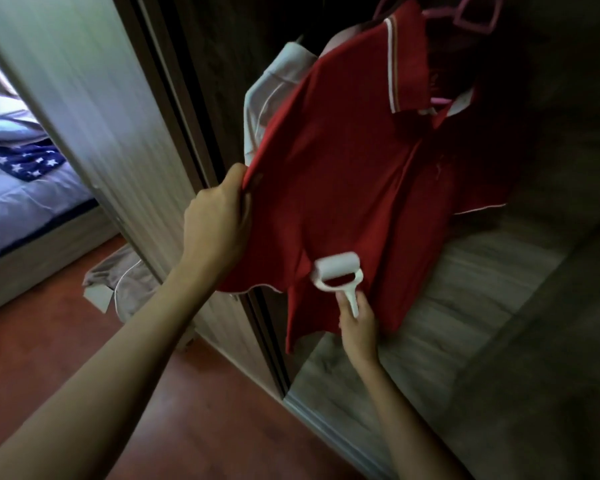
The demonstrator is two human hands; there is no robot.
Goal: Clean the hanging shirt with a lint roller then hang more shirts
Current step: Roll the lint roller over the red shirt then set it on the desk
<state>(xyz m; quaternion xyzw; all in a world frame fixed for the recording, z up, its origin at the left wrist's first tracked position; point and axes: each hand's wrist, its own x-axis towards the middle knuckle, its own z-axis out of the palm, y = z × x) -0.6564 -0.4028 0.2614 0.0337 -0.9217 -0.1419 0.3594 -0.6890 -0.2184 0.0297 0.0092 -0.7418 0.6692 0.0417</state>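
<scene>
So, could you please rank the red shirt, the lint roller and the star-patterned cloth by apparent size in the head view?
1. red shirt
2. star-patterned cloth, farther away and partly hidden, so unsure
3. lint roller

Red polo shirt (354, 174): short-sleeved, white-striped collar at 1 o'clock, white sleeve trim, hanging on a pink hanger (465, 15) at 1 o'clock inside the wardrobe. Front faces outward; body slants toward 7 o'clock, left sleeve edge pulled taut toward 9 o'clock. Lint roller (336, 271): white, drum pressed against the lower front at 6 o'clock, handle pointing down.
</scene>
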